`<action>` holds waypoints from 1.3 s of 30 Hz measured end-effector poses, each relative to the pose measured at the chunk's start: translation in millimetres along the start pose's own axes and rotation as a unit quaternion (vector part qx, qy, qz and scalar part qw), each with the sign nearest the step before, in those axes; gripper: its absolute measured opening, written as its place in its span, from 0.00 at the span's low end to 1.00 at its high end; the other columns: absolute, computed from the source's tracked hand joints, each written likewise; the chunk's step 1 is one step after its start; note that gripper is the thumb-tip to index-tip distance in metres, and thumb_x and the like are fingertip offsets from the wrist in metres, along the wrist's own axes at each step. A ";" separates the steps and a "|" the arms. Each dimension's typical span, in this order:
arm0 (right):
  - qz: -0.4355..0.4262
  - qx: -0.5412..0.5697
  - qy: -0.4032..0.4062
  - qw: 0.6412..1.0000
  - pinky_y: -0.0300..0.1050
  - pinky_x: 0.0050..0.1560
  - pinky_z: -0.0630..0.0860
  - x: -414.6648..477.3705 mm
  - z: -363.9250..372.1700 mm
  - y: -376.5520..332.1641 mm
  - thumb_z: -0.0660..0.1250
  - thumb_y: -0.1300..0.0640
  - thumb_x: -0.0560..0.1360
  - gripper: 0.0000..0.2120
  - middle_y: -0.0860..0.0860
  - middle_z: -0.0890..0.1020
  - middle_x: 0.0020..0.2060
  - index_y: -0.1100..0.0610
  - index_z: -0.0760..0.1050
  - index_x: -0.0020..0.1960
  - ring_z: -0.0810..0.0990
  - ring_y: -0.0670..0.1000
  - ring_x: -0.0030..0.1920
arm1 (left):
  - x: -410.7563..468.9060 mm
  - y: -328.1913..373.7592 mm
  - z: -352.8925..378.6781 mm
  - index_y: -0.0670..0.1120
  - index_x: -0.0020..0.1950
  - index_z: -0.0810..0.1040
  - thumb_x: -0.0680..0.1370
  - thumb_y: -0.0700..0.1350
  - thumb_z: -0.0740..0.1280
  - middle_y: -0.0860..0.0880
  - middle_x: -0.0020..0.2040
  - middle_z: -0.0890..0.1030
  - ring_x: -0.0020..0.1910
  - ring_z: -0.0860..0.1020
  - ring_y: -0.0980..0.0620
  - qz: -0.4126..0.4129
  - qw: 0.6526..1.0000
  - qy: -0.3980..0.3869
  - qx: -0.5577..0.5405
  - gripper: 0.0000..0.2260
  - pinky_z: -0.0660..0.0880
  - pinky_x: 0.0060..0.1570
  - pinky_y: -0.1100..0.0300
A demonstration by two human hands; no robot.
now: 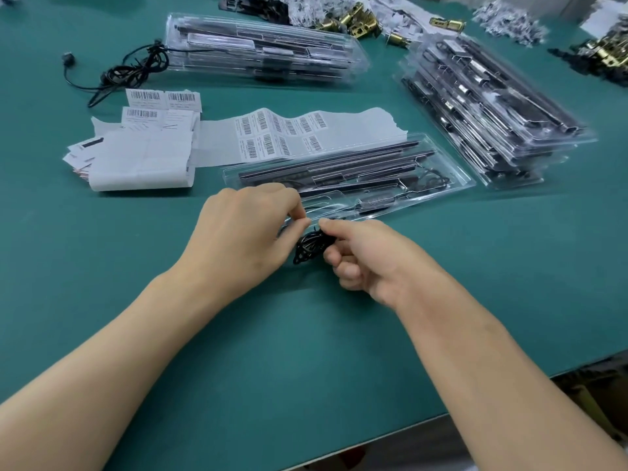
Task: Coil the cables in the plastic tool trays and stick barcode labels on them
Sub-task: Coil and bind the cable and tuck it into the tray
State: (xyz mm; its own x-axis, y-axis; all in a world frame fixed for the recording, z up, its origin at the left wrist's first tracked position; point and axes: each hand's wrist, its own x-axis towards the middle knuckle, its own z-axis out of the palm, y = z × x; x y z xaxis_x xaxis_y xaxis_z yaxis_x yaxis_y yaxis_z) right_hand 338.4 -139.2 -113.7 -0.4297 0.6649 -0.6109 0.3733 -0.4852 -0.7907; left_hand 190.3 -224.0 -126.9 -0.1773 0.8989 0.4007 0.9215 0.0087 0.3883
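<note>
A: What is nearest, in the lower part of the frame?

B: Two bare forearms reach over the green table point(306, 351) and meet in the middle of the frame. Between the hands there is a small black cable point(307, 248), already wound into a bundle, just in front of the near tray.

A: How do the hands hold it?

B: The right hand point(363, 256) has curled fingers and grips the bundle from the right side. The left hand point(238, 226) pinches the top end of the bundle between thumb and forefinger.

A: And behind the hands?

B: A clear plastic tray point(441, 185) lies just behind them, with long dark tools inside. Behind it lies a barcode label sheet point(289, 130), and to its left a pile of white backing paper point(142, 164).

A: What is farther away?

B: In the upper left a loose black cable point(136, 68) lies tangled. Beside it, at upper centre, is a stack of trays point(265, 49). A second tray stack point(492, 110) lies at the right. Brass parts point(353, 20) lie along the top edge.
</note>
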 end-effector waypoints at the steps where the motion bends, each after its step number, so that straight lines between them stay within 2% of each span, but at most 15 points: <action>1: 0.004 0.001 -0.010 1.000 0.33 0.19 0.59 1.0 -3.3 -2.8 0.65 0.55 0.83 0.15 0.50 0.72 0.23 0.56 0.69 0.39 0.62 0.45 0.17 | 0.5 -0.5 -0.3 0.49 0.46 0.80 0.80 0.51 0.68 0.54 0.44 0.81 0.35 0.76 0.47 0.004 1.000 -0.002 -0.001 0.07 0.75 0.39 0.47; 3: 0.014 0.006 -0.031 0.999 0.33 0.19 0.58 2.8 -10.2 -7.0 0.65 0.55 0.83 0.15 0.50 0.71 0.22 0.55 0.68 0.39 0.61 0.44 0.16 | 1.8 -1.2 -1.5 0.49 0.48 0.80 0.81 0.51 0.68 0.54 0.46 0.82 0.35 0.73 0.48 0.018 1.000 -0.013 -0.001 0.07 0.75 0.40 0.48; 8: 0.024 0.029 -0.070 0.997 0.34 0.18 0.62 4.5 -16.1 -4.9 0.66 0.52 0.83 0.16 0.50 0.72 0.24 0.55 0.69 0.38 0.64 0.43 0.18 | 3.3 -4.0 -4.2 0.48 0.51 0.81 0.81 0.51 0.67 0.52 0.49 0.83 0.42 0.81 0.45 0.049 0.998 -0.048 0.007 0.08 0.73 0.41 0.51; 12: -0.029 -0.071 -0.063 0.995 0.36 0.21 0.70 4.6 -12.7 -1.8 0.64 0.50 0.84 0.18 0.53 0.79 0.25 0.60 0.71 0.41 0.73 0.46 0.20 | 2.0 -5.5 -2.5 0.49 0.50 0.81 0.81 0.51 0.67 0.53 0.48 0.83 0.41 0.80 0.45 0.042 0.998 -0.040 0.008 0.08 0.74 0.42 0.50; 15: -0.047 -0.113 -0.071 0.990 0.37 0.22 0.73 3.8 -12.7 -2.1 0.61 0.49 0.85 0.20 0.54 0.81 0.26 0.63 0.71 0.42 0.77 0.47 0.21 | 0.3 -4.5 0.6 0.48 0.48 0.81 0.81 0.50 0.68 0.53 0.45 0.82 0.36 0.74 0.48 0.027 0.999 -0.018 -0.008 0.07 0.74 0.40 0.49; 19: -0.040 -0.039 -0.089 0.994 0.37 0.26 0.76 4.8 -12.0 -0.7 0.61 0.50 0.85 0.19 0.55 0.83 0.30 0.63 0.73 0.42 0.79 0.46 0.24 | 0.5 -3.4 -0.3 0.48 0.46 0.82 0.80 0.48 0.70 0.54 0.43 0.82 0.34 0.70 0.52 0.010 0.999 0.000 -0.032 0.05 0.75 0.40 0.49; 22: -0.028 0.034 -0.125 0.991 0.36 0.30 0.78 4.2 -18.4 -0.4 0.62 0.53 0.84 0.14 0.54 0.84 0.33 0.62 0.74 0.47 0.81 0.45 0.28 | 2.6 -4.2 -2.6 0.49 0.47 0.82 0.79 0.50 0.70 0.54 0.43 0.83 0.36 0.72 0.53 0.008 1.000 -0.009 -0.029 0.06 0.76 0.41 0.50; 25: -0.031 0.052 -0.149 0.987 0.35 0.34 0.79 1.1 -25.0 3.2 0.62 0.57 0.84 0.13 0.53 0.85 0.36 0.63 0.77 0.45 0.83 0.44 0.32 | 3.3 -4.6 -2.7 0.50 0.47 0.83 0.79 0.50 0.69 0.55 0.43 0.83 0.36 0.69 0.55 0.013 1.000 -0.015 -0.024 0.06 0.74 0.41 0.52; 29: -0.045 0.025 -0.109 0.993 0.35 0.29 0.76 -1.7 -19.3 10.0 0.63 0.56 0.84 0.11 0.52 0.85 0.34 0.58 0.76 0.44 0.81 0.44 0.29 | 1.5 -3.8 -2.5 0.50 0.46 0.82 0.79 0.50 0.70 0.57 0.41 0.79 0.36 0.68 0.56 0.010 1.000 -0.020 -0.018 0.05 0.73 0.40 0.53; 32: -0.065 0.020 -0.068 0.995 0.35 0.27 0.75 -2.4 -14.5 12.6 0.65 0.56 0.83 0.11 0.51 0.84 0.33 0.59 0.77 0.44 0.81 0.44 0.29 | 1.8 -4.2 -2.8 0.51 0.47 0.82 0.80 0.51 0.69 0.60 0.40 0.75 0.36 0.68 0.56 0.001 1.000 -0.018 -0.014 0.05 0.71 0.39 0.54; 36: -0.083 0.034 -0.026 0.996 0.35 0.27 0.75 -5.3 -12.6 13.7 0.69 0.55 0.81 0.10 0.51 0.84 0.34 0.58 0.80 0.42 0.81 0.44 0.29 | 2.7 -4.7 -5.5 0.51 0.47 0.83 0.79 0.51 0.68 0.55 0.44 0.83 0.37 0.71 0.54 -0.003 1.000 -0.019 -0.023 0.06 0.75 0.42 0.49; 39: -0.070 0.059 -0.014 0.996 0.36 0.27 0.77 -5.1 -10.1 14.8 0.70 0.57 0.80 0.09 0.51 0.85 0.34 0.60 0.80 0.44 0.84 0.45 0.31 | 2.8 -4.1 -5.8 0.50 0.48 0.83 0.79 0.50 0.68 0.55 0.46 0.84 0.40 0.78 0.49 0.009 0.999 -0.034 -0.017 0.05 0.75 0.43 0.49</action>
State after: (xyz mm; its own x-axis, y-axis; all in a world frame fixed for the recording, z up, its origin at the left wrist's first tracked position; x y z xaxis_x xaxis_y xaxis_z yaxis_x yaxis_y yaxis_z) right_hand 354.4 -144.1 -121.9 -0.4942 0.7152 -0.4942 0.2100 -0.4534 -0.8662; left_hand 184.1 -224.1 -122.5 -0.1356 0.9265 0.3511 0.9121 -0.0216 0.4094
